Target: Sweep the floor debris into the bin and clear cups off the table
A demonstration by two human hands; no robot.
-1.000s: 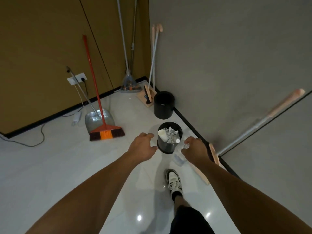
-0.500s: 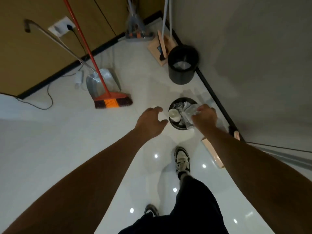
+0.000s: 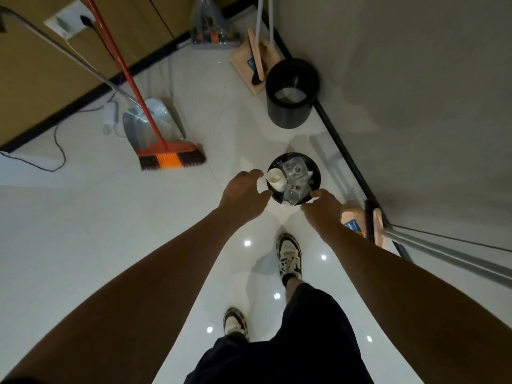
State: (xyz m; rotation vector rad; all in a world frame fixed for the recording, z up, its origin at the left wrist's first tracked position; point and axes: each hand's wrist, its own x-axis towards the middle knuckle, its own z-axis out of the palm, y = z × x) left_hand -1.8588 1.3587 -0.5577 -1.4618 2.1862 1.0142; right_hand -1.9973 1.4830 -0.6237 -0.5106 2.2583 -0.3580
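Head view, bin: a round black waste bin (image 3: 314, 187) stands on the glossy white tiled floor (image 3: 83, 245), close to the black skirting of the grey wall on the right, just ahead of the person's forward shoe (image 3: 289, 254).
Bin contents: a white paper cup (image 3: 275, 178) lies against the left inner wall; beside it sits a heap of crumpled clear plastic cups (image 3: 296, 180) that fills the bin nearly to the rim.
Left hand (image 3: 243, 194): it hovers at the bin's left edge, fingers spread and loosely curved, thumb and forefinger apart; it holds nothing, and whether a fingertip touches the rim cannot be told.
Right hand (image 3: 322, 207): it is at the bin's near right rim, seen from the back, with the fingers bent forward over the edge; the fingertips are hidden, so whether it grips the rim or anything else cannot be told.
Second bin: a taller black cylindrical bin (image 3: 291, 94) stands further along the same wall, well apart from the first.
Broom: an orange-handled broom with orange and dark bristles (image 3: 170, 157) rests on the floor to the left, its head just in front of a silver metal dustpan (image 3: 149, 120).
Right edge: a pale wooden dustpan and brush with a grey handle (image 3: 374, 225) leans near the right forearm.
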